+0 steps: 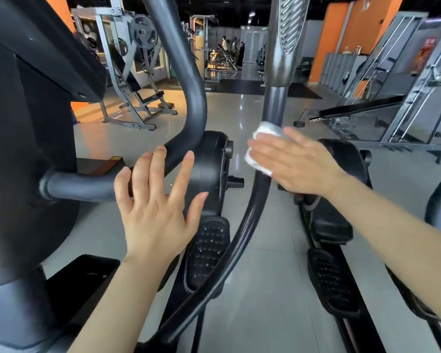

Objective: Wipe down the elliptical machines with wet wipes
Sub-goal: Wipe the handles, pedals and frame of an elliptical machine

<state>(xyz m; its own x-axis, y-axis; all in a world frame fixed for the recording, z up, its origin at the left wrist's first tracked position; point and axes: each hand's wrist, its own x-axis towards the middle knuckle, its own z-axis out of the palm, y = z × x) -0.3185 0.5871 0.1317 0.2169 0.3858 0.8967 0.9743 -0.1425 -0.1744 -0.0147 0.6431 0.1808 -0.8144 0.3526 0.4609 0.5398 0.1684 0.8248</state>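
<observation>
1. While the left hand [154,207] hovers with its fingers [158,164] spread and straight, holding nothing, it sits just short of the curved handlebar [189,80] beyond the fingertips; a careless reach could knock it against that bar.
2. Right of those fingers, the right hand [298,163] presses the wet wipe [259,149] flat against the swing arm [262,184], fingers straight and together.
3. Since nothing pinches the wipe, it could slip off the round tube and drop onto the pedal [206,253] or floor [265,289] below.
</observation>
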